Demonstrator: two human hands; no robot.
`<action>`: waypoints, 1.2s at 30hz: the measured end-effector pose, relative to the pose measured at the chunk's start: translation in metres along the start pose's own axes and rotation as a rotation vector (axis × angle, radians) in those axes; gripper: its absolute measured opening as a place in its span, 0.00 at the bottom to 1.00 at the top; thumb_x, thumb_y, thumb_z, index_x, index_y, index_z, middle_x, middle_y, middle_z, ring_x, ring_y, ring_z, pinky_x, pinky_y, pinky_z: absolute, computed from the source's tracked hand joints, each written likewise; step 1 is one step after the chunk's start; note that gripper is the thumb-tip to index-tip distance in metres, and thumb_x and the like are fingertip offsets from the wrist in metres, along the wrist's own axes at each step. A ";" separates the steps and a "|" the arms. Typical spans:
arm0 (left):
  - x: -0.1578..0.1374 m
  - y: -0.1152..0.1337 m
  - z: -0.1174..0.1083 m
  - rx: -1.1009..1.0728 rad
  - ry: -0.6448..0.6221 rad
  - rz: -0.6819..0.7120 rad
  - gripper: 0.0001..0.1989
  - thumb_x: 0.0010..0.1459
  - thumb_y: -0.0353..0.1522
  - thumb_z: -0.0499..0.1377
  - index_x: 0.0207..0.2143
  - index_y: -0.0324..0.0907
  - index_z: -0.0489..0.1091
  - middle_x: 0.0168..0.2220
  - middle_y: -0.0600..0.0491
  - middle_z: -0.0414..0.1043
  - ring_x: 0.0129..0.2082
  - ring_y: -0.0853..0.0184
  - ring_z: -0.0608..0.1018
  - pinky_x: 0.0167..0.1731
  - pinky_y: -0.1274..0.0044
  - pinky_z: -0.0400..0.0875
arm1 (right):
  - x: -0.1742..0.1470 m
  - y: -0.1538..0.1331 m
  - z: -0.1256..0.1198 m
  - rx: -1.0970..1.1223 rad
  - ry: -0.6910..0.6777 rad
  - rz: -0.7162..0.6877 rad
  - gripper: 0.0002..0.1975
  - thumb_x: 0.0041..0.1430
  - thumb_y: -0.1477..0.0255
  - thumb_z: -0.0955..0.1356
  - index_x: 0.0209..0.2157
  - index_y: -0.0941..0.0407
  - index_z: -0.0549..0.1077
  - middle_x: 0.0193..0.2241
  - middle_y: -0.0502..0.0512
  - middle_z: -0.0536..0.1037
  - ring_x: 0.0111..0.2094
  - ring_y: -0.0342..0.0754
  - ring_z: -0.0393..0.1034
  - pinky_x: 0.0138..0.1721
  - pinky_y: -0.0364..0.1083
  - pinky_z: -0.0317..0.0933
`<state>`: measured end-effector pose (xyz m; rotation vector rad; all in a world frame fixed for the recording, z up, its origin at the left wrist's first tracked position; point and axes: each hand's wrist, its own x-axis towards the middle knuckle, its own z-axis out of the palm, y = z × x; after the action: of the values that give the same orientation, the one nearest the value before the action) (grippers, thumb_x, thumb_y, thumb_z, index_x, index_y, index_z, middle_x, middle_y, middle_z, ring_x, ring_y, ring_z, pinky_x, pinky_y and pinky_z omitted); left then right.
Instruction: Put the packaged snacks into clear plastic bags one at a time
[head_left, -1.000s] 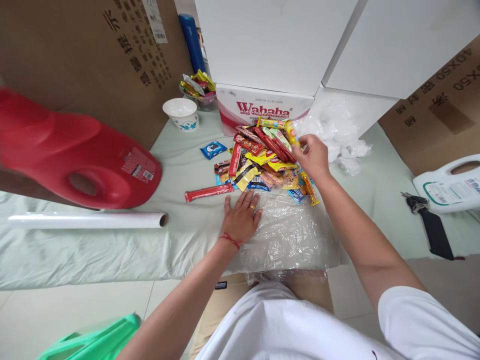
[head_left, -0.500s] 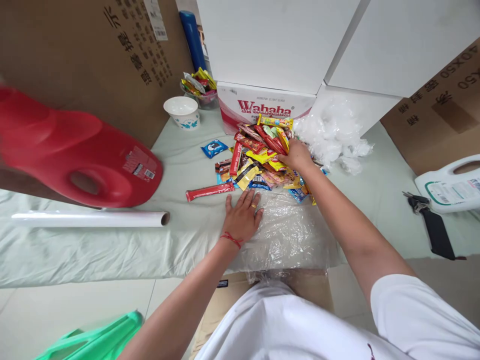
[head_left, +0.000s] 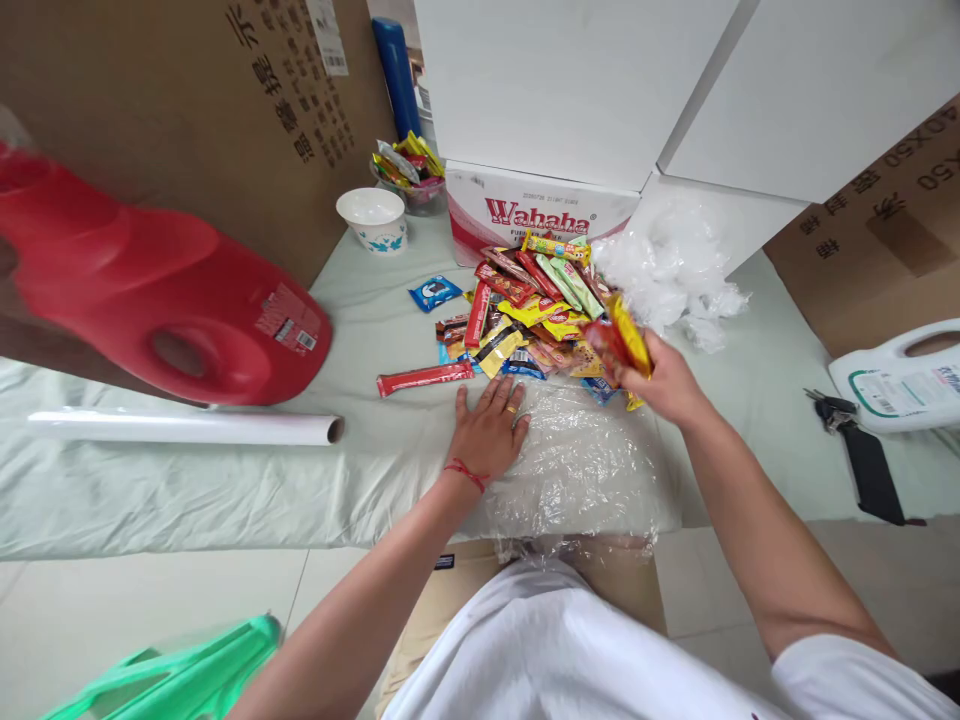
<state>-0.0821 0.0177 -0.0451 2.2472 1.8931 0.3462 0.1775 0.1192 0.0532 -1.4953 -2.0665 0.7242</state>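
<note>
My right hand is closed around a few wrapped snacks, one yellow and one red, held above the right side of a snack pile. The pile is a heap of small packets in red, yellow, green and blue. Flat on the table, my left hand has its fingers spread, the tips by the pile's near edge. Beside it spreads a sheet of clear plastic film. A long red packet and a blue packet lie left of the pile.
Left are a red jug, a white roll and a paper cup, with a snack bowl behind. At the back stand a Wahaha box and crumpled clear plastic. Keys and a white bottle are right.
My right hand has lifted the yellow and red snacks off the pile and moved right and toward me, uncovering green packets. My left hand stays in place.
</note>
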 end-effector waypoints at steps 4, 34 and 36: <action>0.001 -0.001 0.001 0.001 0.000 0.001 0.29 0.74 0.41 0.39 0.71 0.47 0.59 0.74 0.46 0.55 0.74 0.55 0.58 0.71 0.44 0.39 | -0.078 -0.006 0.023 -0.139 -0.205 -0.241 0.17 0.57 0.70 0.67 0.49 0.53 0.71 0.41 0.57 0.77 0.39 0.55 0.72 0.41 0.51 0.67; 0.002 0.003 0.000 0.025 -0.001 -0.027 0.29 0.74 0.42 0.38 0.71 0.46 0.59 0.74 0.47 0.55 0.74 0.57 0.58 0.72 0.47 0.38 | -0.130 0.008 0.073 -0.386 -0.098 -0.343 0.15 0.71 0.63 0.67 0.55 0.50 0.78 0.50 0.61 0.79 0.51 0.61 0.64 0.49 0.59 0.57; 0.001 0.003 0.000 0.025 -0.004 -0.025 0.29 0.74 0.42 0.38 0.71 0.46 0.59 0.74 0.47 0.55 0.74 0.57 0.58 0.72 0.46 0.38 | -0.124 0.007 0.071 -0.376 -0.121 -0.325 0.17 0.70 0.61 0.68 0.56 0.50 0.77 0.51 0.61 0.79 0.50 0.61 0.65 0.49 0.59 0.58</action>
<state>-0.0787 0.0184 -0.0439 2.2367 1.9320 0.3158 0.1708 -0.0074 -0.0133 -1.2696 -2.5659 0.3174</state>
